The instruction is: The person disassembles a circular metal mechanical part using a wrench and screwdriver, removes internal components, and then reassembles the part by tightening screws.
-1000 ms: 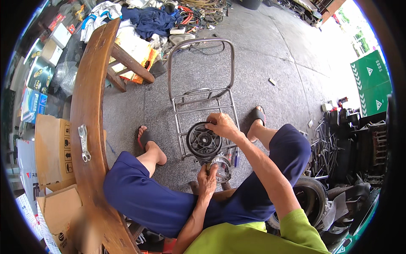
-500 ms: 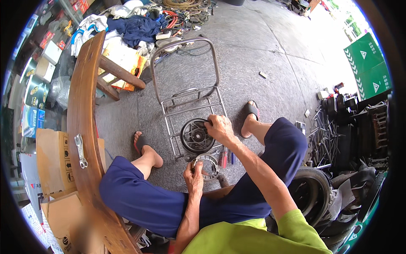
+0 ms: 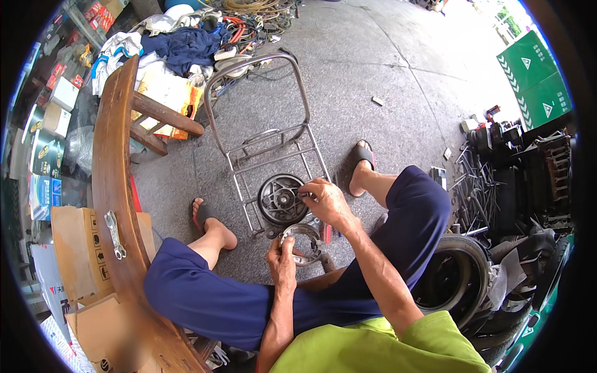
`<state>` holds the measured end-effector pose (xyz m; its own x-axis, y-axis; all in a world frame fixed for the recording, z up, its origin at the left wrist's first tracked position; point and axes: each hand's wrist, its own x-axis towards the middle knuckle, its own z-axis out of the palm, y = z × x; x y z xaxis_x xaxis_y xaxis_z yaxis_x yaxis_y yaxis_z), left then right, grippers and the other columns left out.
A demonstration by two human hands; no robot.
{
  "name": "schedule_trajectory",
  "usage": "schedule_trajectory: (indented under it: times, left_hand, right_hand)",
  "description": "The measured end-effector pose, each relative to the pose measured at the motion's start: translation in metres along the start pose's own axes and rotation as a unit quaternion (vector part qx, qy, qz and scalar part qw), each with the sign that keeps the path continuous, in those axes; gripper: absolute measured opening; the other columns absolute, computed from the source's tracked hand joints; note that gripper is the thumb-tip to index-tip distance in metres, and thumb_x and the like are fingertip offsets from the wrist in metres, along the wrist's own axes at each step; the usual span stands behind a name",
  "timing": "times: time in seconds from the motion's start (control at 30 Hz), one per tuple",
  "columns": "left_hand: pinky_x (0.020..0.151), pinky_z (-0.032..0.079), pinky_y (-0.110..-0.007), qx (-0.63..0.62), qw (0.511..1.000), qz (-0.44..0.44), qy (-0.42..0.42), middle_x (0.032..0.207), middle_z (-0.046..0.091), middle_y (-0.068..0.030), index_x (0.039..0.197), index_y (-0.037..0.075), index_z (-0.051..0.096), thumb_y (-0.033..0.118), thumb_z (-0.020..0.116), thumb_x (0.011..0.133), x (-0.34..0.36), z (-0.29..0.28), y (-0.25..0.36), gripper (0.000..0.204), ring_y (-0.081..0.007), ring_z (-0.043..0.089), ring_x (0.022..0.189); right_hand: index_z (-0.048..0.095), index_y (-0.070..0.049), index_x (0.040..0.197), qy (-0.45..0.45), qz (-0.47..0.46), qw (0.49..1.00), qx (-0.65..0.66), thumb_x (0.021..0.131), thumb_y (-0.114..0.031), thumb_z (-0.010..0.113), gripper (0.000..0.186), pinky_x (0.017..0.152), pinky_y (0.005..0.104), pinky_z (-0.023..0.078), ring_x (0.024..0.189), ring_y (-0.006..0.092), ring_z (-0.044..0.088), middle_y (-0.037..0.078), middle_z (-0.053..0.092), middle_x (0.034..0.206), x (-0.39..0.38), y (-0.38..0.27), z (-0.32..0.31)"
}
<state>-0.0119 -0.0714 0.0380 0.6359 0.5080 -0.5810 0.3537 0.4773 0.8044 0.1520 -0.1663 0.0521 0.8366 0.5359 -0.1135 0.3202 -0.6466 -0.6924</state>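
Note:
My left hand [image 3: 283, 264] is closed on a ring-shaped pair of brake shoes [image 3: 316, 237], thumb on top at its left side. Just beyond it, a round black wheel hub [image 3: 280, 213] with a spoked metal centre lies on the metal frame of a folding hand cart [image 3: 236, 166]. At the hub's right edge is my right hand [image 3: 326, 202], its thumb and fingers pinched together. Whatever is between those fingertips is too small to make out. A red-handled tool [image 3: 326, 232] lies on the floor, partly hidden under my right wrist.
On my left stands a wooden bench [image 3: 111, 168] with wrenches [image 3: 114, 235] on its seat. Cardboard boxes [image 3: 78, 248] sit beyond it. To my right are a tyre [image 3: 457, 280] and a heap of metal rods [image 3: 476, 186]. Cloths [image 3: 183, 46] and hoses lie at the far left.
My right hand's fingers have shifted from the hub's upper right edge to a pinch lower at its right side. My left hand still holds the brake shoes. The whole view has shifted slightly.

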Motion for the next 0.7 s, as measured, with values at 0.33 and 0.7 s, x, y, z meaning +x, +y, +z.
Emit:
schedule_trajectory:
  times: [0.33,0.7]
  left_hand:
    - [0.049,0.034,-0.022,-0.042,0.998,-0.009,-0.043,0.059,0.055,0.0002,0.088,0.006,0.063,0.031,0.063,0.091,-0.007,-0.005,0.017,0.026,-0.0059,0.047,0.052]
    - [0.048,0.037,-0.019,-0.131,0.979,0.006,-0.157,0.069,0.061,0.0001,0.106,0.007,0.063,0.026,0.063,0.095,-0.014,-0.001,0.049,0.023,-0.0038,0.052,0.055]
  right_hand:
    - [0.068,0.002,0.107,0.036,0.047,0.997,0.044,0.088,-0.025,0.069,0.033,0.073,0.0375,0.054,0.085,0.0276,0.068,0.016,0.068,0.095,-0.008,-0.022,-0.018]
    - [0.067,0.006,0.098,-0.116,0.096,0.950,0.272,0.084,-0.042,0.075,0.050,0.045,0.0281,0.040,0.053,0.0095,0.052,0.004,0.059,0.063,-0.035,-0.039,-0.037]
